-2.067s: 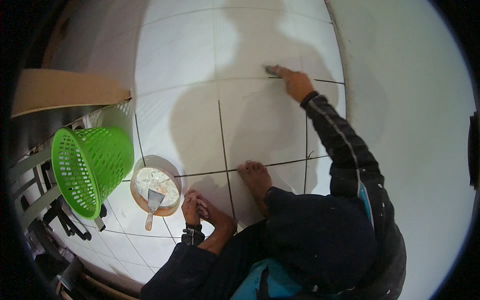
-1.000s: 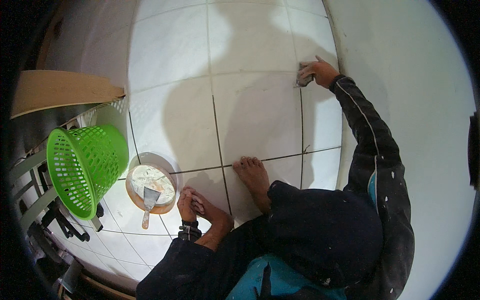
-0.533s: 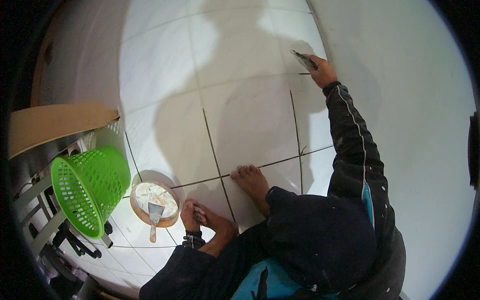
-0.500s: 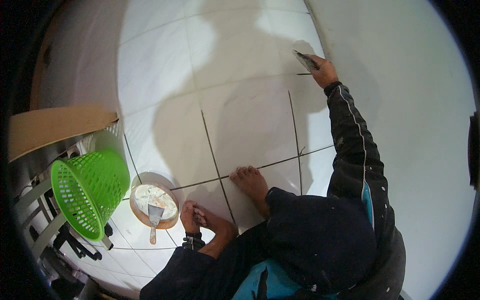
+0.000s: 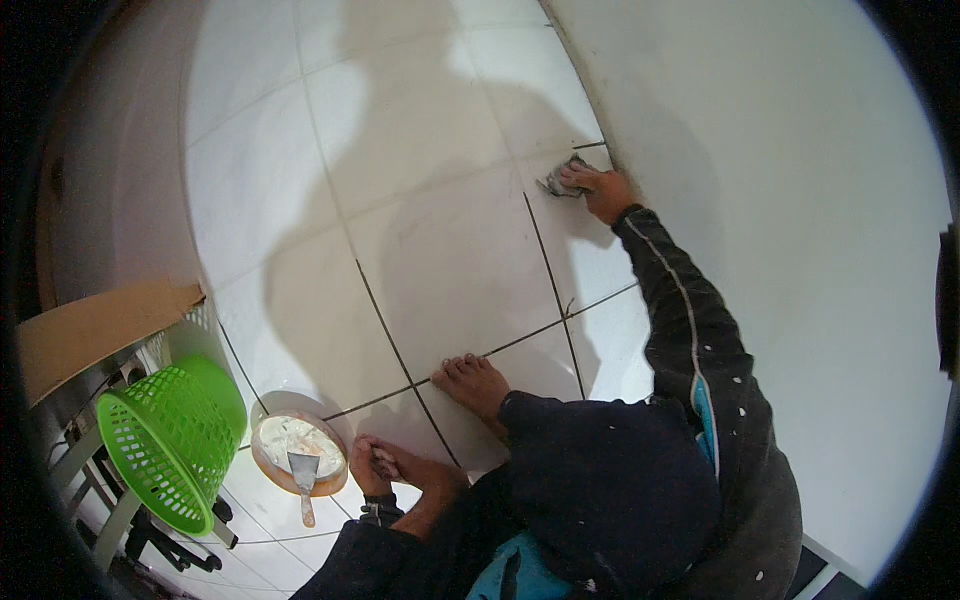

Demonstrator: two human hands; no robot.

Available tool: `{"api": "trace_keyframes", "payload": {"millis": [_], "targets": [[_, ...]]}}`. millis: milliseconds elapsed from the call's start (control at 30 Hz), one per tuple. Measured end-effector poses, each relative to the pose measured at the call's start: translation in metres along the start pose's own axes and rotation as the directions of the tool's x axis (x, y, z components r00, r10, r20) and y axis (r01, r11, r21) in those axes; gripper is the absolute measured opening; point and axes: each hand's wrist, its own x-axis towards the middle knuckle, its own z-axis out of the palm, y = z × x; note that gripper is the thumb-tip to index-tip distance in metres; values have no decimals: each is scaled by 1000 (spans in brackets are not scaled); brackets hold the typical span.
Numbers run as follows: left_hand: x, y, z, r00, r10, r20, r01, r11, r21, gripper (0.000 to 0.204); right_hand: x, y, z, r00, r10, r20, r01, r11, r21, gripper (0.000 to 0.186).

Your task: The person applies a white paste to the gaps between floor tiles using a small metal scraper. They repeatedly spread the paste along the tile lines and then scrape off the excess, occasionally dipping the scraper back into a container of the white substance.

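My right hand (image 5: 600,190) is closed on a crumpled grey rag (image 5: 562,178), pressed to a pale floor tile close to the wall. Beside it, a dark joint (image 5: 545,250) runs between tiles toward me. My left hand (image 5: 368,465), a dark band at its wrist, is low beside my left foot (image 5: 432,478). Its fingers are curled, and whatever they may hold is hidden. Just left of that hand stands a round bowl (image 5: 258,462) of white paste. A putty knife (image 5: 304,478) lies in it, its handle over the rim toward me.
A green perforated basket (image 5: 180,440) lies tipped at the left, next to metal legs and a brown board (image 5: 110,330). The white wall (image 5: 800,250) borders the floor on the right. My right foot (image 5: 470,388) is on the tiles; my shadow darkens the floor ahead.
My right hand has come away from the wall's edge and lowered the rag onto the tile near the dark joint. The view has shifted a little. My left hand stays beside the foot.
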Motion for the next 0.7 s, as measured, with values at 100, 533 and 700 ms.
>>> {"api": "trace_keyframes", "payload": {"millis": [100, 533, 700], "targets": [[1, -8, -3, 998, -65, -12, 64, 997, -36, 33, 0, -10, -55, 997, -15, 76, 9, 996, 85, 54], [10, -20, -14, 999, -53, -15, 52, 998, -19, 36, 69, -29, -34, 881, 445, -160, -462, 882, -94, 50], [7, -17, -12, 999, -33, 7, 34, 999, -18, 36, 33, -65, -17, 962, 199, -188, -218, 972, -86, 43]]}}
